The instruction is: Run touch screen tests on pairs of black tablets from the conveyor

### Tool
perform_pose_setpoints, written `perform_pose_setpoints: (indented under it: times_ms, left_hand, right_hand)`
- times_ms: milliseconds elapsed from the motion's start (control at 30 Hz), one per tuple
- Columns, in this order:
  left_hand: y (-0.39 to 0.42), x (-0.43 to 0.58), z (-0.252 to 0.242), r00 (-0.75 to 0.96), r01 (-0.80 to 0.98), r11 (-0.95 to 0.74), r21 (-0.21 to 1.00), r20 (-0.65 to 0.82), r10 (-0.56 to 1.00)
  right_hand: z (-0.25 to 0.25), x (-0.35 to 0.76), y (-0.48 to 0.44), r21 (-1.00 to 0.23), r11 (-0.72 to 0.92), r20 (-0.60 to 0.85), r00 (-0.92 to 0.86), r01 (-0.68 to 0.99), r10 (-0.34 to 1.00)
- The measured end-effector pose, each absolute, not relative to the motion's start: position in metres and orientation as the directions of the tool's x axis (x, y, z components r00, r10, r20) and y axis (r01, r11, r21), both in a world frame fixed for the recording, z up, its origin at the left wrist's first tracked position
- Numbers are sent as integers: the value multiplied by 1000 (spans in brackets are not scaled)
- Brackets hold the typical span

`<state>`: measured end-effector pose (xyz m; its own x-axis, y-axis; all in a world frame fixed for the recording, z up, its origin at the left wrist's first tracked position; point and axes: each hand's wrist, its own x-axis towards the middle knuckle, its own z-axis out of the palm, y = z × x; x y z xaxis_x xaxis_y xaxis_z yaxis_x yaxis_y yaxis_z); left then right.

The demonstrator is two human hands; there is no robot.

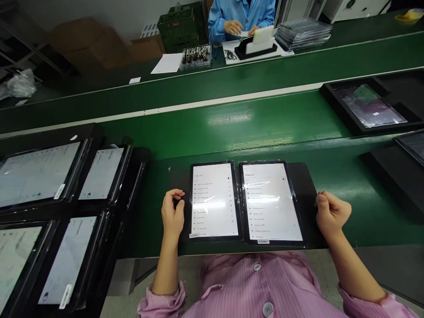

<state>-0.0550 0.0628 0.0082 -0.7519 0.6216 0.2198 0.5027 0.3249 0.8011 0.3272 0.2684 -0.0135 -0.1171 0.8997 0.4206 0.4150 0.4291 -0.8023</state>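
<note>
Two tablets, the left tablet [213, 207] and the right tablet [270, 210], lie side by side on a black mat [303, 185] in front of me. Both screens are lit, showing a page headed "Internet" with a list below. Beside the left tablet's left edge is my left hand [172, 213], loosely curled, with a gap between thumb and forefinger and nothing in it. My right hand [333, 213] is closed in a fist at the mat's right edge, apart from the right tablet. No object shows in that fist.
At left, black trays [135, 176] carry several lit tablets [102, 172]. A black tray [356, 128] with a bagged flat item stands at far right. Across the green bench [232, 121], a co-worker in a blue smock [217, 20] sits near stacked clear trays [303, 33] and green crates [177, 26].
</note>
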Motion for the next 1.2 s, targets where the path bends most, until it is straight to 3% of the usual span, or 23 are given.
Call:
perform_pose_setpoints:
  times_ms: [200, 300, 367, 533, 633, 733, 933, 1100, 1200]
  left_hand:
    - [63, -49, 8, -672, 618, 415, 668, 174, 720]
    - [64, -49, 9, -632, 692, 473, 546, 140, 763]
    - [65, -50, 8, -618, 715, 500, 489, 108, 779]
    - [62, -55, 2, -596, 716, 446, 537, 137, 791]
    - [60, -56, -2, -598, 711, 413, 570, 180, 781]
    - [60, -55, -3, -601, 708, 405, 578, 192, 776]
    - [59, -55, -1, -609, 689, 440, 576, 129, 783]
    - [55, -56, 0, -495, 749, 341, 569, 137, 858]
    - [55, -56, -1, -499, 753, 353, 555, 133, 856]
  right_hand:
    - [-11, 327, 270, -816, 505, 492, -122, 281, 862]
    - [-6, 326, 266, -821, 485, 484, -83, 300, 871]
    - [1, 323, 260, -782, 525, 489, -191, 336, 851]
    - [25, 298, 232, -486, 810, 450, -700, 328, 554]
    - [30, 278, 216, -275, 907, 418, -809, 320, 413]
    - [25, 264, 207, -184, 931, 372, -855, 314, 362]
    - [22, 285, 218, -271, 906, 404, -816, 325, 413]
    - [27, 325, 234, -463, 807, 494, -650, 366, 578]
    - [23, 331, 233, -491, 771, 470, -622, 406, 627]
